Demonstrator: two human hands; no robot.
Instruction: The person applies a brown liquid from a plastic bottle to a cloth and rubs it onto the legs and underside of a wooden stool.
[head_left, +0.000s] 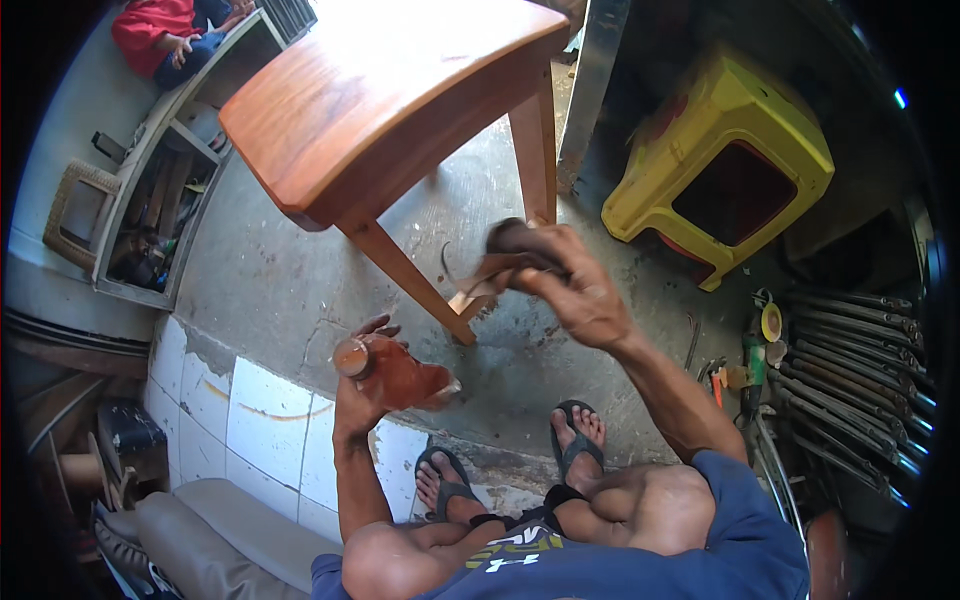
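Note:
My left hand (356, 412) is closed round a cut-off plastic bottle (405, 380), stained reddish brown, with its round cap end towards the left. What is inside it cannot be made out. In my right hand (588, 295) is a crumpled dark brown rag (522, 248), slightly blurred, with a thin strip dangling from its left side. The rag is in front of the legs of a glossy orange-brown wooden table (330, 130); whether it touches them I cannot tell. Bright light washes out the far part of the tabletop.
A yellow plastic stool (735, 150) stands at the right, above a row of dark metal rods (850, 365) and a green power tool (752, 365). A cabinet (160, 200) lines the left wall. Far left, a person in red (145, 40) sits. White tiles (265, 410) edge the concrete floor.

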